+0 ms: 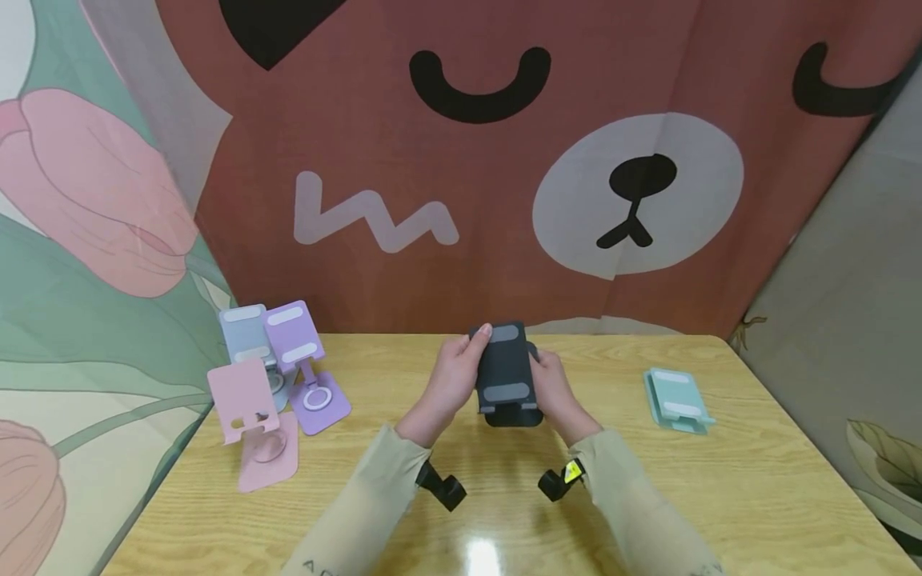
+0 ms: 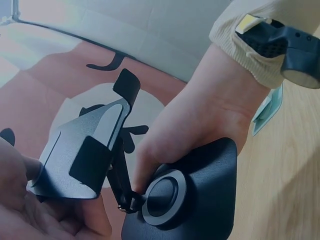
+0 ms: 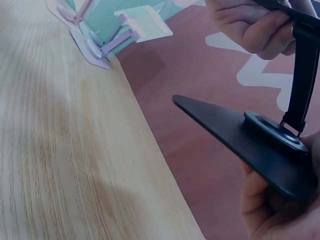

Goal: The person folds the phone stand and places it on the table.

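Note:
Both hands hold a black phone stand point(image 1: 507, 364) above the wooden table, in the middle of the head view. My left hand point(image 1: 455, 372) grips its upper plate point(image 2: 75, 157), the thumb lying on the plate's front near the top. My right hand point(image 1: 553, 392) holds the base point(image 3: 235, 140), with fingers curled beneath it in the right wrist view. A hinged arm point(image 3: 305, 75) joins plate and base, and the two stand apart at an angle. A round ring point(image 2: 164, 197) sits on the base. In the head view the plate hides much of the base and the right fingers.
Pink point(image 1: 245, 392), purple point(image 1: 295, 332) and blue-grey point(image 1: 245, 328) phone stands stand unfolded close together at the table's left. A folded mint-green phone stand point(image 1: 677, 396) lies at the right. Behind the table point(image 1: 756, 480) hangs a cloth point(image 1: 504, 264) with a bear print.

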